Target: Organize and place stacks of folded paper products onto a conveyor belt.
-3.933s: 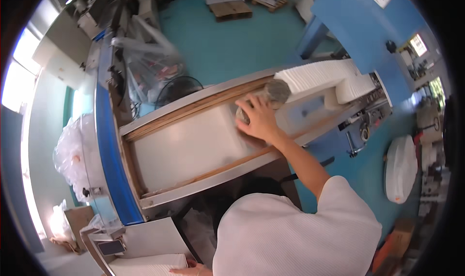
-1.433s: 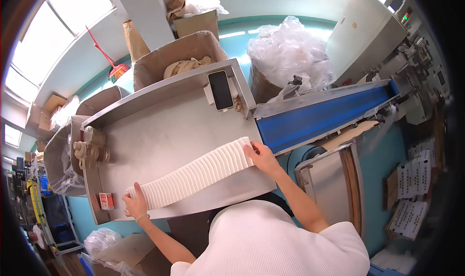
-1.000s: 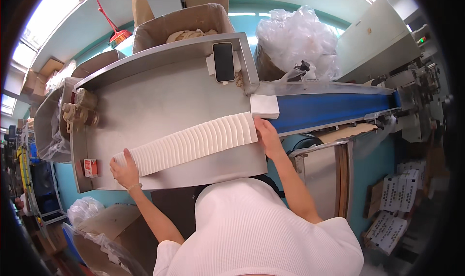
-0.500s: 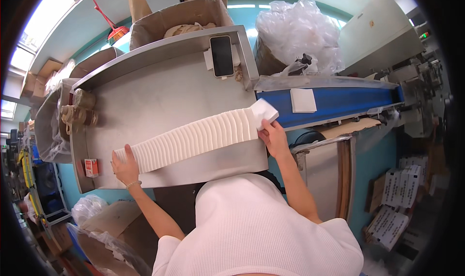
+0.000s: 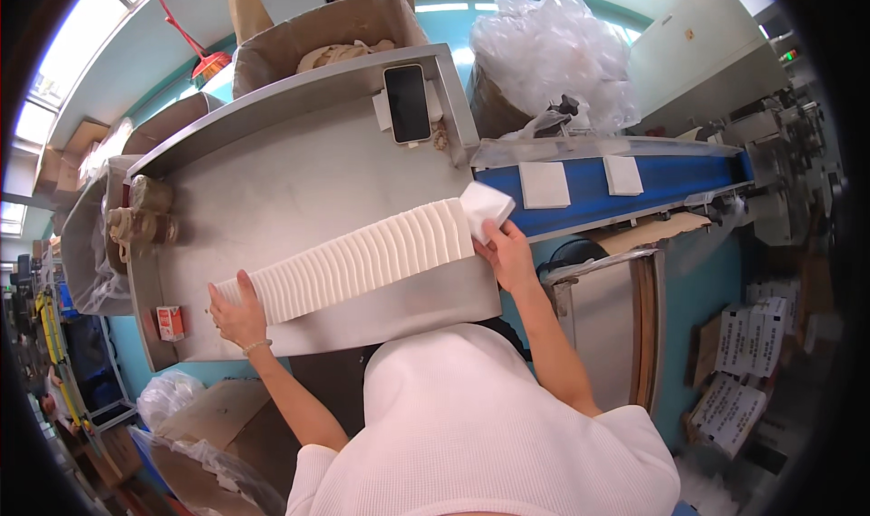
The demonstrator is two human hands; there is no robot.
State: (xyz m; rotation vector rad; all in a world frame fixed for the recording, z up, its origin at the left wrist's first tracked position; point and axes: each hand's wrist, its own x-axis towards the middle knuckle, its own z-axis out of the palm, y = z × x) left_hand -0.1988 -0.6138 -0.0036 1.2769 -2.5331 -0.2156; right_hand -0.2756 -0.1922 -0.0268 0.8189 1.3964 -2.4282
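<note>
Row of white pads (image 5: 358,260) spans between both hands' fingers (image 5: 497,240).

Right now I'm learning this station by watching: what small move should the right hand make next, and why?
Probably set the white piece it is lifting off the row's end onto the blue belt, behind the two pieces already lying there; the left hand braces the row's far end.

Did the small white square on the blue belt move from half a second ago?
Yes. The small white square pad now lies nearer the metal table, with a second white pad behind it on the blue belt.
</note>
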